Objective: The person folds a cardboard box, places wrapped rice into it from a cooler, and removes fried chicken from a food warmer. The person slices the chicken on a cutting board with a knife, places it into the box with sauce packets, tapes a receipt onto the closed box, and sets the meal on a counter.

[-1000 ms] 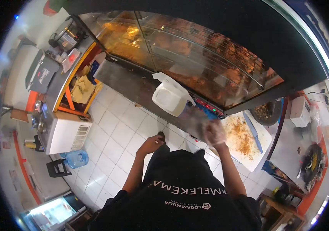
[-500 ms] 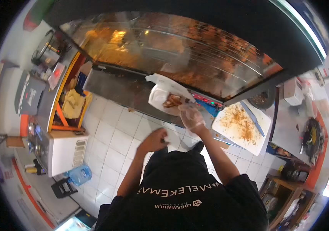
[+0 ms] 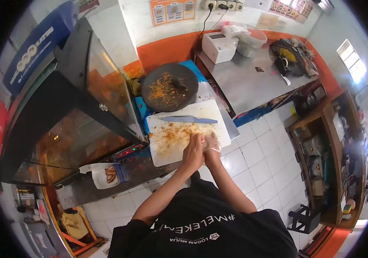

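Observation:
My right hand [image 3: 212, 148], in a clear plastic glove, is over the near right part of a white cutting board [image 3: 162, 159]. My left hand [image 3: 194, 154] is bare and presses against its side with curled fingers; what they pinch is hidden. Blur and overlap hide the right fingers. Beyond both hands a knife [image 3: 188, 119] with a grey-blue handle lies across the board, among orange-brown crumbs [image 3: 171, 135]. To the left, an open white takeaway box [image 3: 102, 179] holds brown pieces of food [image 3: 111, 173] on the counter.
A dark round stone mortar [image 3: 149, 79] with orange-brown bits stands behind the board. The glass display case [image 3: 106, 73] rises at the left. A steel table [image 3: 244, 77] carries a white box-shaped device [image 3: 219, 47] at the back right. Wooden shelves [image 3: 321, 142] stand at the right.
My view and body have turned right, from the display case to the cutting board. The right hand has left the takeaway box, and both hands have come together over the board.

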{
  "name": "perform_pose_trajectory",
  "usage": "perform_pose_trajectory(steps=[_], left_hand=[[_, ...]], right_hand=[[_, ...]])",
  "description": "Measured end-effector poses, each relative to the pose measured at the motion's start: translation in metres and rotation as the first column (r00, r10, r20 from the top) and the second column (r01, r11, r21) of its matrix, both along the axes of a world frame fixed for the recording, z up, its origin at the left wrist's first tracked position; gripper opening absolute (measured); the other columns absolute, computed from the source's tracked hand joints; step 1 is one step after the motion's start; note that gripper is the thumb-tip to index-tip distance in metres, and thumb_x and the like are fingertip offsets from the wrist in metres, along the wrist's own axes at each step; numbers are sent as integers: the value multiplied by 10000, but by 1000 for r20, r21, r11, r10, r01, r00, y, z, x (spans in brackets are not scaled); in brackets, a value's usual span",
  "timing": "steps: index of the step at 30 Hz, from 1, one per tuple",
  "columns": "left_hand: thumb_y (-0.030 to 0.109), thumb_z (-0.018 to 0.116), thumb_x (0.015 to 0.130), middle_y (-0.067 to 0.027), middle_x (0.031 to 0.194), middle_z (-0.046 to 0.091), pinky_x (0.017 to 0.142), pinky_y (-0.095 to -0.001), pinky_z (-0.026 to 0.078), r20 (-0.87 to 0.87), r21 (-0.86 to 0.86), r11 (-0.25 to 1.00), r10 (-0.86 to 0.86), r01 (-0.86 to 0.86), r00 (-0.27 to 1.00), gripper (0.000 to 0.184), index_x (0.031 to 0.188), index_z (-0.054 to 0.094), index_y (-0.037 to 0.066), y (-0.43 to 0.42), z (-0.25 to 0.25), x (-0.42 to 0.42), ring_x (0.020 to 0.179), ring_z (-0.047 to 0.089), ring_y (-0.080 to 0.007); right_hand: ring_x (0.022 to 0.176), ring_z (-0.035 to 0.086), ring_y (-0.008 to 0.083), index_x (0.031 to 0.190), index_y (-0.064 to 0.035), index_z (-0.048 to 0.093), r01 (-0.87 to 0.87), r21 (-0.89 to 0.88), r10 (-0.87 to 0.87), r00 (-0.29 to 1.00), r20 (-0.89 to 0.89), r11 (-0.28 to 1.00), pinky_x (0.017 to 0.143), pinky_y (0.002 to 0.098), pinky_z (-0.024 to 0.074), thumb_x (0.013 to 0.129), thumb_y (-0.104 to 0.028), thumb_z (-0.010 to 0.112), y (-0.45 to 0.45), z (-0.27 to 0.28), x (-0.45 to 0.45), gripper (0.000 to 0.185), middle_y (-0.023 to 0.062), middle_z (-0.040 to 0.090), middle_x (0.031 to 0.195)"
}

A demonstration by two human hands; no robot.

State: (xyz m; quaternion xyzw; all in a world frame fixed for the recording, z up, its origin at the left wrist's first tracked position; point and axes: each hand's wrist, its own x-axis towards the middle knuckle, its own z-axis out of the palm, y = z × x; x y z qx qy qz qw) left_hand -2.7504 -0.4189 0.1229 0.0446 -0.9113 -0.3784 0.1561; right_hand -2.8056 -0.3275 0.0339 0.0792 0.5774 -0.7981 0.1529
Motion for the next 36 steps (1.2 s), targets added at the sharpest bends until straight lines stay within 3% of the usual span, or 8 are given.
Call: perform_pose_trajectory(steps=[10,15,19,21,27,30,34,36], left_hand=[[55,739,782,-136,833,571,681,-451,465,23,271,870,422,-412,906,322,950,464,48,-105,-33,-52,804,577,-344],[85,788,809,-122,1047,617,739,-324,546,120,459,811,349,-363,930,493,1213,506,57,-116,-27,53,899,640,-186],[81,783,859,-96,1094,637,780,-300,561,169,673,593,460,-442,872,530,1306,499,71,-158,-50,177,947,631,-159],[100,771,890,-46,1048,671,741,-289,574,-64,213,780,613,-589,788,307,1154,622,58,-218,-82,250,854,638,-101],[180,729,910,-160,1127,640,881,-409,526,104,155,280,949,-947,298,423,1261,569,8,-353,-142,389,1011,636,-281],[348,657,969,-222,1188,631,984,-436,481,163,-298,321,945,-899,283,516,1322,545,-12,-390,-146,397,1149,607,-372],[390,593,1002,-285,1244,641,955,-487,500,370,-8,432,839,-902,399,553,1349,532,-36,-417,-167,382,1149,626,-436],[423,522,1026,-250,1189,671,940,-505,503,235,-321,451,890,-833,391,496,1338,577,41,-424,-228,395,1117,630,-433]], right_hand=[[1341,441,450,1372,-24,511,-54,720,594,610,-525,692,1124,457,381,872,-90,747,-10,181,26,557,285,442,1437],[736,715,344,1032,39,653,-658,524,814,567,-130,542,716,430,579,841,-35,682,-75,69,-46,207,195,722,863],[813,717,393,825,12,743,-310,883,928,237,-287,353,762,458,574,774,-32,606,-165,24,-85,153,244,716,831],[820,694,444,809,1,745,-172,880,892,186,-411,442,795,488,565,796,-30,590,-220,11,-98,158,255,708,818],[1070,660,443,1255,-48,616,9,809,786,-241,-569,588,835,542,555,904,-102,565,-322,-102,-137,359,265,677,1157],[999,680,437,1210,-46,618,125,945,954,-43,-298,301,841,545,562,908,-163,583,-306,-90,-132,325,268,690,1081],[855,704,421,1110,-26,647,96,967,933,255,-255,238,797,528,568,893,-172,614,-252,0,-90,264,255,706,904],[788,734,295,1140,-16,689,-199,920,884,404,-236,337,734,407,563,895,-121,635,-205,5,-92,272,211,727,896]])
